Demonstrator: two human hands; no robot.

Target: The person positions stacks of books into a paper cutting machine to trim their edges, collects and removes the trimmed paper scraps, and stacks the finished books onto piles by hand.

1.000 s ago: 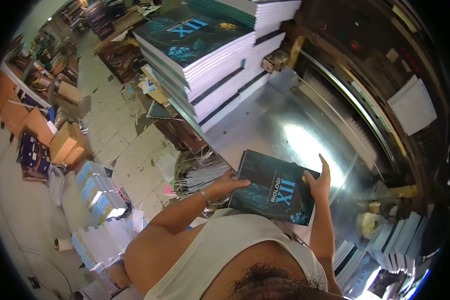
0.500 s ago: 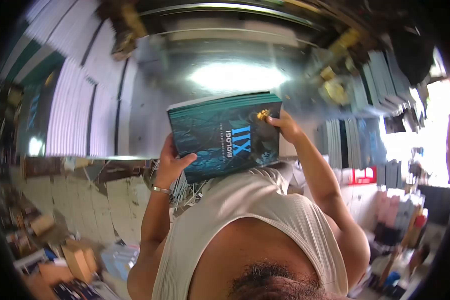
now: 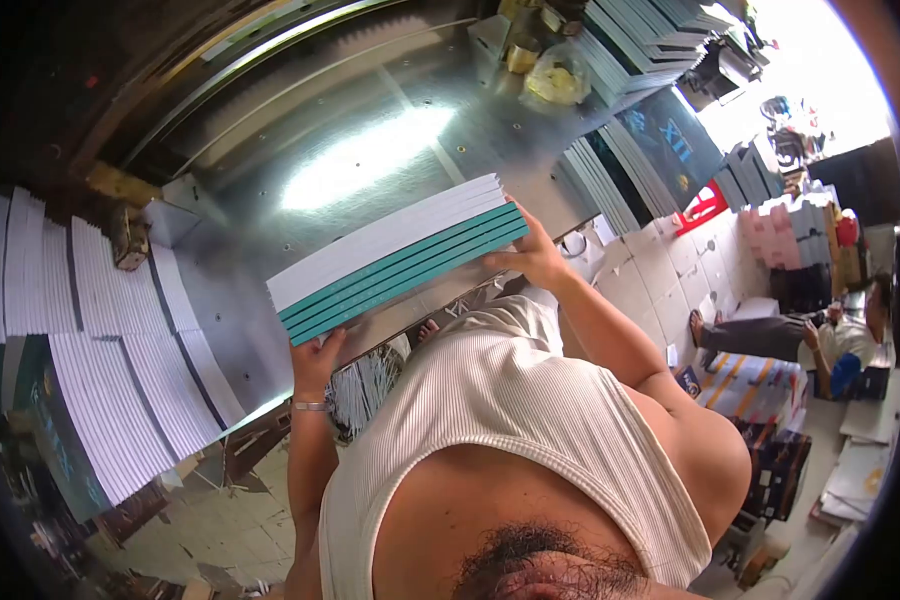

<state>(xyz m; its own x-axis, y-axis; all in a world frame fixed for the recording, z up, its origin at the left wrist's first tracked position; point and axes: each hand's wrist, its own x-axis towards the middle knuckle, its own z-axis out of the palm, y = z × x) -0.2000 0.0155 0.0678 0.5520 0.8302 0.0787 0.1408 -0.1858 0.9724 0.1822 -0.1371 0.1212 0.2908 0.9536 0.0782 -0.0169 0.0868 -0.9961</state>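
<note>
A stack of books (image 3: 400,255) is held in both my hands over the front part of a metal table. Teal spines in several layers face me, with a white band of edges on the far side; the covers do not show from this angle. My left hand (image 3: 315,365), a banded wrist below it, is closed on the stack's near left end, thumb against the lowest spine. At the right end my right hand (image 3: 532,252) grips the stack, its thumb under the spines and its other fingers mostly hidden behind.
The metal table (image 3: 370,100) reflects a bright light. White-edged book stacks (image 3: 120,400) stand at the left, and more book stacks (image 3: 610,180) at the right beside a plastic bag (image 3: 558,78). A person (image 3: 820,340) is on the right, beyond several packages (image 3: 745,395).
Both hands have tilted the stack, so the dark cover is gone from view and the spines show. The camera view has turned, and the stack sits at a slant.
</note>
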